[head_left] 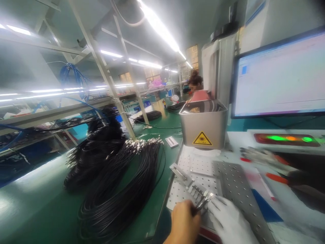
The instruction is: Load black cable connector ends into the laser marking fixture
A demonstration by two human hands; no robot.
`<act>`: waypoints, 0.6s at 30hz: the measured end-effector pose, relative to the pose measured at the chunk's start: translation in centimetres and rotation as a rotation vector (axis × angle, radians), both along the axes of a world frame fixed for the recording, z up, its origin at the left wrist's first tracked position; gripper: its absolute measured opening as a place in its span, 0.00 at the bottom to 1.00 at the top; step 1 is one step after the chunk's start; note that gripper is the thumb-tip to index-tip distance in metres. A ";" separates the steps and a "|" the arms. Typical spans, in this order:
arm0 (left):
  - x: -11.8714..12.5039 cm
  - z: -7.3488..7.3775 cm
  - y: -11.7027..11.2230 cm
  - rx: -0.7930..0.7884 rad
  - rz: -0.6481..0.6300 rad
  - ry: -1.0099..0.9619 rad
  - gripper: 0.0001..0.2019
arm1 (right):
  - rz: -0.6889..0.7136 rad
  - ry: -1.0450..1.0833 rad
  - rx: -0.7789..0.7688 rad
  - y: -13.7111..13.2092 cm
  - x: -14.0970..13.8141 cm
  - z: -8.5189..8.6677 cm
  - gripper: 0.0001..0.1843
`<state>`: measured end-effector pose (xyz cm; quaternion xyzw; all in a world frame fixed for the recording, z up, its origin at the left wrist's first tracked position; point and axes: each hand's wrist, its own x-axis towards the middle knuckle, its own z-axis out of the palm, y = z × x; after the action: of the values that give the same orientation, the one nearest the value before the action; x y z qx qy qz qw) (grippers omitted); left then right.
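Note:
My left hand (185, 222) is bare and closed in a pinch on several thin cable ends with metal connectors (204, 200). My right hand (230, 220), in a white glove, touches the same connector tips with its fingers bent. Both hands sit at the near edge of a perforated metal plate (228, 179). A small metal fixture with slots (189, 183) lies on the plate just beyond the fingers.
Large bundles of black cable (119, 176) lie on the green bench (38, 203) at left. A steel box with a laser warning label (203, 125) stands behind the plate. A monitor (279, 74) and a lit control panel (286, 139) are at right. Another person (196, 89) sits farther back.

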<state>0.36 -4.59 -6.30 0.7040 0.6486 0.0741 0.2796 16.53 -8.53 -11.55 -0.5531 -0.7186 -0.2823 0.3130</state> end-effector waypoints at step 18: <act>-0.7 0.0 0.8 -0.102 0.032 -0.314 0.11 | -0.045 0.005 -0.165 0.0 -0.7 -0.9 0.21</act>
<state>-0.36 -3.74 -6.34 0.6582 0.6108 0.1548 0.4119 15.84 -8.51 -12.42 -0.5937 -0.7262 -0.2277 0.2615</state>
